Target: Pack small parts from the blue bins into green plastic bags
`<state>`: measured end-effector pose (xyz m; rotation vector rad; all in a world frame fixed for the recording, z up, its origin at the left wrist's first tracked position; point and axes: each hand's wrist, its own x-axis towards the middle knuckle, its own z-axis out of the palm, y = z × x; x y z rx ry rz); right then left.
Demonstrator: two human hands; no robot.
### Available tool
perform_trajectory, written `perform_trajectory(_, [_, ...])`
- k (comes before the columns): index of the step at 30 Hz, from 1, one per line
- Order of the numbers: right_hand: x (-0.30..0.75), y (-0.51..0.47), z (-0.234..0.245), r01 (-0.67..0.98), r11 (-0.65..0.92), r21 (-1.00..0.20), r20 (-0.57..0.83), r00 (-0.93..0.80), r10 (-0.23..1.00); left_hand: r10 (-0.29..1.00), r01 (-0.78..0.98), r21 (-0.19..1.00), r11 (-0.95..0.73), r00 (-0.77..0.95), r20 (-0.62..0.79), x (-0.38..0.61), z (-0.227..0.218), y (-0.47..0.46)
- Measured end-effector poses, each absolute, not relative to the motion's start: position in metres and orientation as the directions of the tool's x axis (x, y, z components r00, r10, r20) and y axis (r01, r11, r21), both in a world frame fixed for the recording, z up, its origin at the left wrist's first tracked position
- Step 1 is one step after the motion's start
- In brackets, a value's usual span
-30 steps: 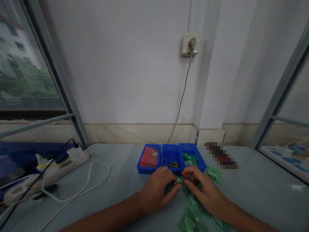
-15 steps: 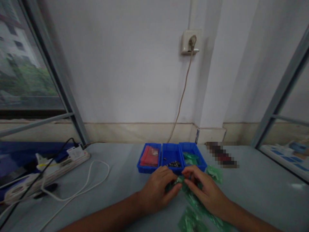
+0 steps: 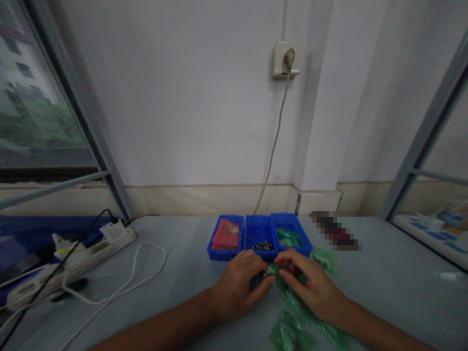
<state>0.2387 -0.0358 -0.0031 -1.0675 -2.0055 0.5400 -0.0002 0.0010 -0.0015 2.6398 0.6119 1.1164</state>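
The left hand [image 3: 237, 287] and right hand [image 3: 316, 292] meet fingertip to fingertip. Both are pinched narrow on a small green plastic bag [image 3: 272, 271] held between them, low over the grey table [image 3: 183, 258] and equally near to each. Its long axis seems to run left to right, though fingers hide much of it. Just beyond stand three blue bins [image 3: 258, 228], and more green bags [image 3: 292, 331] lie beneath the right wrist.
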Motion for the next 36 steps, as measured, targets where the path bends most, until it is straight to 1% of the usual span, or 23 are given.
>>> perform_trajectory(9, [0.2385,-0.0356,-0.0048,0.517,0.546,-0.66,0.443,-0.32,0.838,0.458,0.309,0.339,-0.889,0.624,0.633,0.0,-0.0011,0.0008])
perform_trajectory(18, [0.2399,-0.036,-0.0044,0.506,0.559,-0.657,0.466,-0.309,0.829,0.464,0.283,0.371,-0.885,0.62,0.633,0.0004,0.001,-0.0002])
perform_trajectory(28, [0.2398,-0.0347,-0.008,0.46,0.538,-0.706,0.453,-0.289,0.843,0.472,0.298,0.368,-0.881,0.611,0.635,0.0005,-0.0005,-0.0012])
perform_trajectory(36, [0.2388,-0.0371,-0.0035,0.465,0.547,-0.696,0.459,-0.298,0.837,0.48,0.308,0.37,-0.877,0.61,0.63,0.0006,0.0004,-0.0017])
